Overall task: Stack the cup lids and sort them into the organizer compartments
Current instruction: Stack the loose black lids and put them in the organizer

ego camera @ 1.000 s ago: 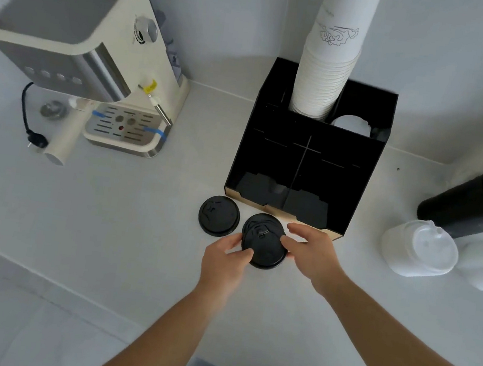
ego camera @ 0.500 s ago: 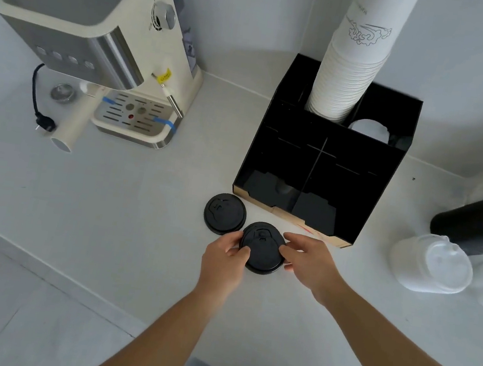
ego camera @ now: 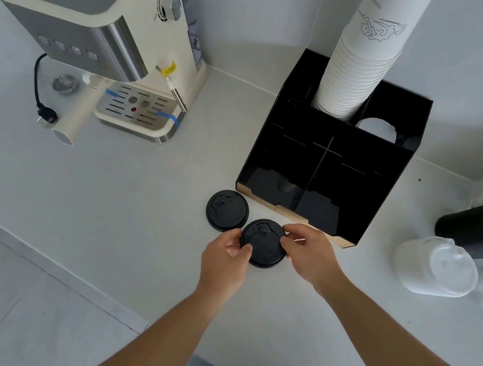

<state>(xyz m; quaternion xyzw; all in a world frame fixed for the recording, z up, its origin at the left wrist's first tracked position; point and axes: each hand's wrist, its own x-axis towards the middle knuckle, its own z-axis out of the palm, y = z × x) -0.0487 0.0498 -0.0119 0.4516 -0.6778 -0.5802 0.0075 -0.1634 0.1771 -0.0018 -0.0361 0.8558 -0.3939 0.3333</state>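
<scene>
A black cup lid (ego camera: 263,244) lies on the white counter just in front of the black organizer (ego camera: 328,169). My left hand (ego camera: 225,259) pinches its left rim between thumb and fingers. My right hand (ego camera: 309,254) grips its right rim with curled fingers. A second black lid (ego camera: 226,210) lies flat just to the upper left, touching or nearly touching the held one. The organizer's front compartments look dark, and what is in them I cannot make out.
A tall stack of white paper cups (ego camera: 362,63) stands in the organizer's back, with a white lid (ego camera: 376,130) beside it. A cream espresso machine (ego camera: 105,39) is at left. A stack of white lids (ego camera: 438,265) and a black lid sleeve (ego camera: 480,226) lie at right.
Both hands keep hold of the same lid, shifting their grip slightly on its rim. The camera has tilted, so everything sits lower in view.
</scene>
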